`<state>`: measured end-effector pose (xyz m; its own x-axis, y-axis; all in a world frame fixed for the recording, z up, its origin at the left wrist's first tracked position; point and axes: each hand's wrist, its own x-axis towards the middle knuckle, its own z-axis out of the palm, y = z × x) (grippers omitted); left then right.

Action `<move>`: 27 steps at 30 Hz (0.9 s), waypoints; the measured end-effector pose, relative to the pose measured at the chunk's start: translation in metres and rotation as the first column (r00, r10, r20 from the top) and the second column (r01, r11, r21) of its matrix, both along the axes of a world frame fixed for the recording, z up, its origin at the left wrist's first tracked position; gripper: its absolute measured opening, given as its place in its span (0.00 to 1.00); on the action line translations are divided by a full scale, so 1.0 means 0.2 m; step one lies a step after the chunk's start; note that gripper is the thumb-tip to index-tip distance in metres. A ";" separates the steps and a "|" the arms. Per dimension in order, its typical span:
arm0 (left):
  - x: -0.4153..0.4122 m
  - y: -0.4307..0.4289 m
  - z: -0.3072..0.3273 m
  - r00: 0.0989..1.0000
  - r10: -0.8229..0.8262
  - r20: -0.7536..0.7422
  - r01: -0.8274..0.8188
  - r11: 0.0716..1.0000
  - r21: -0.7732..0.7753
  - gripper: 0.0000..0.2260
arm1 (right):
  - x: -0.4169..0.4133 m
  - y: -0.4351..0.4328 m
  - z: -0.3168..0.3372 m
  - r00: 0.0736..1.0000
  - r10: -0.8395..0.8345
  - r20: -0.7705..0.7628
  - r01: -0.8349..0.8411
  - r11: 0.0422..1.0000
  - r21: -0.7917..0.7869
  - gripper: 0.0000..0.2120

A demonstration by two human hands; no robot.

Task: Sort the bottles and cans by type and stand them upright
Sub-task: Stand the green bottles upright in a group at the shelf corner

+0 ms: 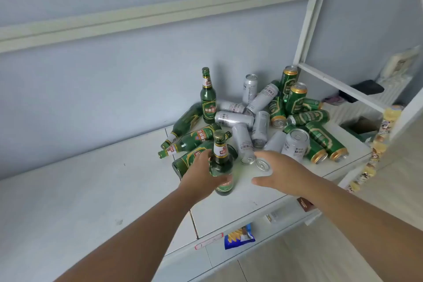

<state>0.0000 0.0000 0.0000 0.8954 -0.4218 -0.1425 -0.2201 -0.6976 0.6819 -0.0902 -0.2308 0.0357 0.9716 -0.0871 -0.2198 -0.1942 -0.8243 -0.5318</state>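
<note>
Gripping One Bottle at the Pile's Edge

We wrapped our left hand [201,178] around an upright green bottle [222,165] on the white table [91,190], just before the heap of cans [258,119]. Our right hand [281,174] hovered spread, holding nothing, above a silver can [263,163].

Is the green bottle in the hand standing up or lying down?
Standing up. The green glass bottle in the left hand has its gold cap on top and base on the white table.

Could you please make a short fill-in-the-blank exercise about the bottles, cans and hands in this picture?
1. The left hand grips an upright green ____.
2. The right hand is open and holds ____.
3. The far bottle by the wall stands ____.

Missing words: bottle; nothing; upright
</note>
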 end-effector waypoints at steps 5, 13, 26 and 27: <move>0.00 -0.10 -0.04 0.992 0.120 -0.040 -0.121 0.992 -0.042 0.33 | 0.08 -0.07 -0.04 0.999 0.035 -0.030 -0.035 0.999 0.027 0.40; 0.01 -0.06 -0.03 0.993 0.105 0.047 -0.108 0.993 0.049 0.29 | 0.20 -0.03 -0.07 0.998 0.017 -0.063 -0.015 0.999 0.030 0.33; 0.03 0.29 0.31 0.981 0.054 0.184 -0.055 0.998 0.004 0.24 | 0.56 0.14 -0.07 0.994 -0.085 -0.073 0.085 0.996 -0.004 0.37; 0.04 0.31 0.33 0.981 0.066 0.183 -0.066 0.998 -0.007 0.24 | 0.60 0.16 -0.07 0.993 -0.088 -0.077 0.090 0.996 0.017 0.38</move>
